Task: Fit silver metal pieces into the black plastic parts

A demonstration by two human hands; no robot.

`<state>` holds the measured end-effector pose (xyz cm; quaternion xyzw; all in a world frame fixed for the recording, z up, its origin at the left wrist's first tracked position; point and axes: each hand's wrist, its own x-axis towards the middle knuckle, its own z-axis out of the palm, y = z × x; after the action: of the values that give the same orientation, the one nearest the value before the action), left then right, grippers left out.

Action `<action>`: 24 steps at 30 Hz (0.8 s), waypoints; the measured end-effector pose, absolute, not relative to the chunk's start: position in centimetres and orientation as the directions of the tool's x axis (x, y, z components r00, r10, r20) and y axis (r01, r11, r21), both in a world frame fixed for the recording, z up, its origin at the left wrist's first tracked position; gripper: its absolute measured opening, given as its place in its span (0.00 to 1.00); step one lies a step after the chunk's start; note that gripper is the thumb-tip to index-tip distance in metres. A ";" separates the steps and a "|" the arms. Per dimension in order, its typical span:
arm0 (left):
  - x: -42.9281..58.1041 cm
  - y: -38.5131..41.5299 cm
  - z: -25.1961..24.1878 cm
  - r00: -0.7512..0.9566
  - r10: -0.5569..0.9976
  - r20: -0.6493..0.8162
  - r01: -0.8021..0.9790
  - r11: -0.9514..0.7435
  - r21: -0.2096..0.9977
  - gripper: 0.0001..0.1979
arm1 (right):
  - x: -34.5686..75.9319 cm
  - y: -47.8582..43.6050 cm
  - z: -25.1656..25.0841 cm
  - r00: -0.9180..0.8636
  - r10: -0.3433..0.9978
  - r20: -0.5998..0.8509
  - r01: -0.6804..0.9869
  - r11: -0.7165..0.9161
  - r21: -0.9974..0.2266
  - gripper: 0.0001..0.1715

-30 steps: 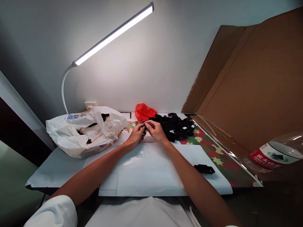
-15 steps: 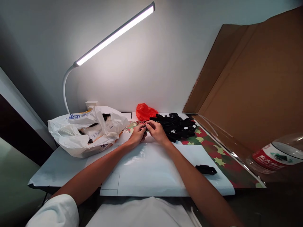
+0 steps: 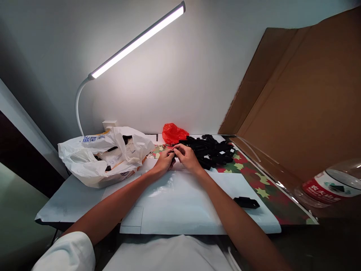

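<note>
Above the middle of the white sheet [image 3: 180, 203], my left hand [image 3: 163, 162] is closed around a small black piece [image 3: 173, 152], which is mostly covered by the fingers. My right hand [image 3: 187, 157] meets it from the other side, thumb and fingertips pinched at the same piece. Just beyond my right hand lies a heap of black plastic parts [image 3: 216, 150], some with small white patches. One long black part [image 3: 246, 202] rests alone on the sheet, to the right of my right forearm.
A white plastic bag [image 3: 96, 177] with packets inside stands on the left. Behind the hands sits a crumpled red bag [image 3: 173, 132]. A lit lamp [image 3: 138, 39] hangs overhead. Cardboard [image 3: 304, 86] and a large bottle [image 3: 324, 190] are at the right; camouflage-patterned covering [image 3: 265, 188] shows underneath.
The view has shifted very slightly. Both hands stay together at the same place, with only small finger movement around the black piece.
</note>
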<state>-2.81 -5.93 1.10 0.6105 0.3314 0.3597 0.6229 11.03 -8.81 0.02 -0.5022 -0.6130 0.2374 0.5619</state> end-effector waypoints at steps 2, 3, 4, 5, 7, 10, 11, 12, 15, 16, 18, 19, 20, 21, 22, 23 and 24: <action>-2.9 -5.9 1.1 0.524 0.851 0.030 -0.033 -0.015 0.999 0.09 | 11.0 -8.9 0.0 0.131 0.885 0.447 0.359 0.378 -0.853 0.16; -2.9 -5.9 1.1 0.527 0.849 0.032 -0.028 -0.020 0.999 0.09 | 11.0 -9.0 0.0 0.129 0.886 0.445 0.364 0.375 -0.852 0.16; -2.9 -5.9 1.1 0.530 0.847 0.034 -0.024 -0.025 0.999 0.08 | 11.0 -9.0 0.0 0.127 0.887 0.444 0.370 0.373 -0.851 0.16; -3.0 -5.9 1.1 0.533 0.845 0.037 -0.021 -0.030 0.999 0.08 | 11.0 -9.1 0.0 0.126 0.887 0.444 0.375 0.372 -0.849 0.16; -3.1 -6.0 1.1 0.539 0.841 0.044 -0.017 -0.041 0.999 0.08 | 11.0 -9.1 0.0 0.123 0.888 0.444 0.383 0.371 -0.846 0.16; -3.1 -6.0 1.1 0.540 0.840 0.056 -0.016 -0.057 0.998 0.10 | 11.0 -9.1 0.1 0.117 0.889 0.443 0.389 0.370 -0.844 0.16; -3.1 -5.9 1.1 0.538 0.841 0.060 -0.016 -0.061 0.998 0.11 | 10.9 -9.1 0.1 0.115 0.889 0.442 0.390 0.369 -0.844 0.16; -3.1 -5.9 1.1 0.537 0.841 0.063 -0.016 -0.065 0.998 0.12 | 10.9 -9.1 0.1 0.114 0.890 0.441 0.390 0.369 -0.844 0.17; -3.0 -5.9 1.1 0.534 0.843 0.069 -0.016 -0.071 0.997 0.15 | 10.8 -9.1 0.1 0.110 0.892 0.439 0.392 0.367 -0.844 0.17; -3.0 -5.9 1.1 0.534 0.843 0.069 -0.015 -0.073 0.997 0.15 | 10.8 -9.1 0.2 0.108 0.892 0.438 0.393 0.367 -0.843 0.17; -3.0 -6.0 1.2 0.535 0.842 0.071 -0.011 -0.077 0.997 0.16 | 10.8 -9.2 0.2 0.104 0.894 0.436 0.395 0.365 -0.843 0.17; -3.1 -6.0 1.2 0.536 0.841 0.073 -0.008 -0.081 0.997 0.16 | 10.8 -9.2 0.2 0.102 0.895 0.434 0.397 0.363 -0.843 0.17; -3.1 -6.0 1.2 0.537 0.841 0.074 -0.006 -0.084 0.996 0.16 | 10.9 -9.2 0.2 0.100 0.896 0.432 0.399 0.362 -0.843 0.17; -3.1 -6.0 1.2 0.537 0.840 0.076 -0.004 -0.087 0.996 0.16 | 10.9 -9.2 0.1 0.100 0.897 0.431 0.401 0.360 -0.842 0.17; -3.1 -5.9 1.1 0.538 0.839 0.077 -0.002 -0.090 0.996 0.16 | 10.9 -9.2 0.1 0.100 0.897 0.430 0.403 0.359 -0.842 0.17; -3.1 -5.9 1.1 0.538 0.839 0.077 0.000 -0.092 0.996 0.16 | 10.9 -9.2 0.1 0.100 0.898 0.429 0.404 0.358 -0.842 0.17; -3.1 -5.9 1.0 0.537 0.840 0.078 0.002 -0.093 0.996 0.16 | 11.0 -9.2 0.1 0.100 0.898 0.429 0.405 0.356 -0.842 0.17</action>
<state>-3.09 -5.90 1.01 0.6483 0.3246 0.3552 0.5900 10.96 -9.18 0.07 -0.5177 -0.6293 0.2318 0.5313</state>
